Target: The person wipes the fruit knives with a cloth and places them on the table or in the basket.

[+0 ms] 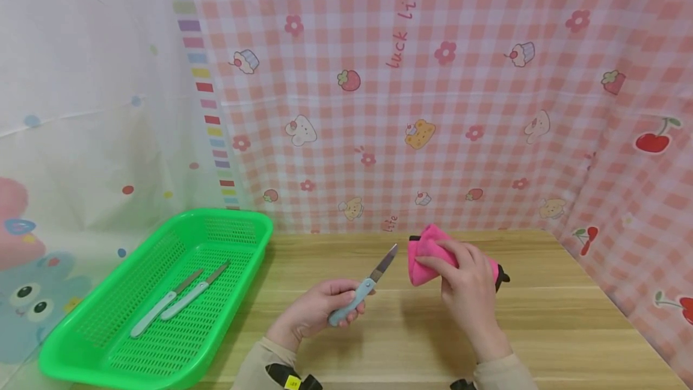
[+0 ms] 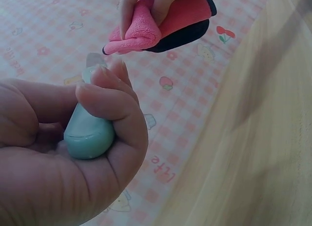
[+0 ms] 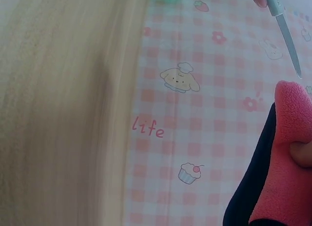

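My left hand [image 1: 330, 309] grips a knife [image 1: 351, 304] by its pale blue-green handle, above the table. Its blade points up and to the right, towards the cloth. In the left wrist view the fingers curl round the handle [image 2: 90, 133], and most of the blade is hidden behind them. A folded pink cloth [image 1: 430, 251] with black edging is pinched in my right hand [image 1: 468, 287]. The right wrist view shows the blade [image 3: 290, 45] just beyond the fold of the pink cloth [image 3: 292, 118], a small gap between them.
On the left stands a green plastic basket [image 1: 254, 216] with perforated walls. Two more knives with pale handles, one of them a knife [image 1: 186, 300] nearer the middle, lie in it. A pink checked curtain [image 1: 346, 167] hangs behind the wooden table [image 1: 568, 306].
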The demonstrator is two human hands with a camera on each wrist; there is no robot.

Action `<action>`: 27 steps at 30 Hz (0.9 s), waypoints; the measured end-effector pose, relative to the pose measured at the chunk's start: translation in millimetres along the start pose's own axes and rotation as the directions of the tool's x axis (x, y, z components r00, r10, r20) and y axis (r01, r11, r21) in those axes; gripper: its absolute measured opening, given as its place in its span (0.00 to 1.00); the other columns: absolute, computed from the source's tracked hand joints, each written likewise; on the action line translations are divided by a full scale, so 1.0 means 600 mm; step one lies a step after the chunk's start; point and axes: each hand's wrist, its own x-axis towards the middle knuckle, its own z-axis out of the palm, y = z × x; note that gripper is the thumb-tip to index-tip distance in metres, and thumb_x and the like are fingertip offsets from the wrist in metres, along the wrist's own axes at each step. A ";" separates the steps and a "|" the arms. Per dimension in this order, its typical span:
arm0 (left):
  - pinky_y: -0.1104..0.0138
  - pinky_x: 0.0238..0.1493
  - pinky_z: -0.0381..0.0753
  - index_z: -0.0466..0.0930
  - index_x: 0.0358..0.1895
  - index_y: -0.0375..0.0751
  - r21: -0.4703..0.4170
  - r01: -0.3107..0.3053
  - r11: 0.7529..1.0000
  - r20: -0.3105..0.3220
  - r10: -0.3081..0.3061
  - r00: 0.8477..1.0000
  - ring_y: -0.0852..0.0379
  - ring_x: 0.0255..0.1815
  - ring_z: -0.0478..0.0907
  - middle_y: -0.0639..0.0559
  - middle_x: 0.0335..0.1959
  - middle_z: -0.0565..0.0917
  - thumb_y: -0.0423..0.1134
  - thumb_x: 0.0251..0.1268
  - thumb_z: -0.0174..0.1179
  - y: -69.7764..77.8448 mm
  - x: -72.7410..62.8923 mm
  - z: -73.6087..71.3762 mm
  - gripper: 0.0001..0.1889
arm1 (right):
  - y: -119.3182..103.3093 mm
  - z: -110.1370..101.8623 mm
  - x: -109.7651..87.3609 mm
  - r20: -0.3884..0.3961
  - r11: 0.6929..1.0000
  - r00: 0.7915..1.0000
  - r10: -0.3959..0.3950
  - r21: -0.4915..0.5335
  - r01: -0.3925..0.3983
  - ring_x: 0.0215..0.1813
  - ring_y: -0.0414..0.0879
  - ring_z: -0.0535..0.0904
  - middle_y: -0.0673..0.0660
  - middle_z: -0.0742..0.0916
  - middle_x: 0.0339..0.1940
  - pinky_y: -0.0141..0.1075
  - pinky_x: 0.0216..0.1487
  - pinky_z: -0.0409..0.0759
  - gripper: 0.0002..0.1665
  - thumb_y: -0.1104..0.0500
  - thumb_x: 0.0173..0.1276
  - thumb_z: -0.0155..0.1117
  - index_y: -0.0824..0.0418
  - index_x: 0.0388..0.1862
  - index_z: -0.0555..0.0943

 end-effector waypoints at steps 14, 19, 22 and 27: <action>0.70 0.32 0.76 0.73 0.62 0.29 0.369 -0.057 0.928 -0.315 0.183 0.932 0.57 0.33 0.75 0.41 0.39 0.82 0.28 0.75 0.49 0.023 0.000 0.023 0.16 | -0.001 -0.003 -0.001 0.008 1.000 1.000 0.015 -0.004 -0.015 0.48 0.62 0.75 0.61 0.84 0.46 0.59 0.45 0.73 0.30 0.82 0.45 0.60 0.51 0.36 0.89; 0.68 0.30 0.78 0.78 0.56 0.36 0.678 -0.062 0.732 -0.360 0.405 0.841 0.54 0.32 0.77 0.43 0.37 0.82 0.25 0.72 0.53 0.025 0.001 0.032 0.14 | -0.003 -0.005 0.000 0.006 1.000 1.000 0.020 0.004 -0.020 0.48 0.62 0.75 0.61 0.84 0.46 0.59 0.46 0.73 0.30 0.81 0.46 0.60 0.50 0.36 0.89; 0.68 0.31 0.79 0.80 0.53 0.35 0.824 -0.049 0.565 -0.329 0.547 0.770 0.57 0.31 0.77 0.48 0.35 0.81 0.23 0.68 0.56 0.023 0.003 0.035 0.13 | -0.004 -0.006 0.000 -0.001 1.000 1.000 0.016 0.006 -0.016 0.48 0.62 0.75 0.61 0.84 0.46 0.59 0.45 0.72 0.30 0.82 0.45 0.61 0.50 0.36 0.89; 0.63 0.38 0.82 0.80 0.51 0.34 0.930 -0.029 0.366 -0.254 0.699 0.668 0.56 0.34 0.77 0.49 0.35 0.81 0.21 0.62 0.61 0.018 0.006 0.038 0.15 | -0.006 -0.008 0.001 0.012 1.000 1.000 0.018 0.009 -0.018 0.49 0.62 0.75 0.61 0.84 0.47 0.58 0.46 0.72 0.30 0.81 0.46 0.61 0.50 0.37 0.89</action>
